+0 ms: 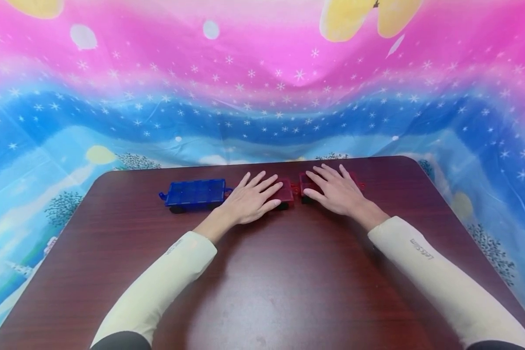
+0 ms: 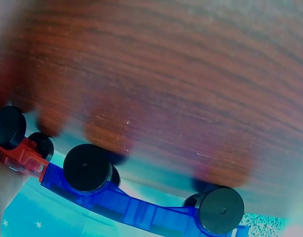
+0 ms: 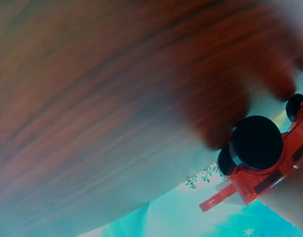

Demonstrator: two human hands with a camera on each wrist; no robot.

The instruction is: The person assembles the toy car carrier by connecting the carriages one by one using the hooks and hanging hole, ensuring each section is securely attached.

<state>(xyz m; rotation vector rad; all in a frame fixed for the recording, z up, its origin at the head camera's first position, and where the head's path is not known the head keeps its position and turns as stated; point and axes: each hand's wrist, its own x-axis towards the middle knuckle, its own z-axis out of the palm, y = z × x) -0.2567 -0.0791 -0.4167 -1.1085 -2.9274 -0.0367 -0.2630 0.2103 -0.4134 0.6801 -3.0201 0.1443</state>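
Three toy wagons of see-through plastic stand in a row along the far part of the table. The blue wagon is at the left end, with a hook at its outer end and black wheels. My left hand lies with spread, straight fingers over the middle red wagon, covering most of it. On the right-hand red wagon rests my right hand, its fingers also spread and straight. A red coupling shows between the two red wagons. The right wrist view shows a red hook at the row's outer end.
The dark brown wooden table has rounded far corners. Behind and along both sides hangs a pink and blue cloth printed with snowflakes, close to the table's far edge. Pale sleeves cover both forearms.
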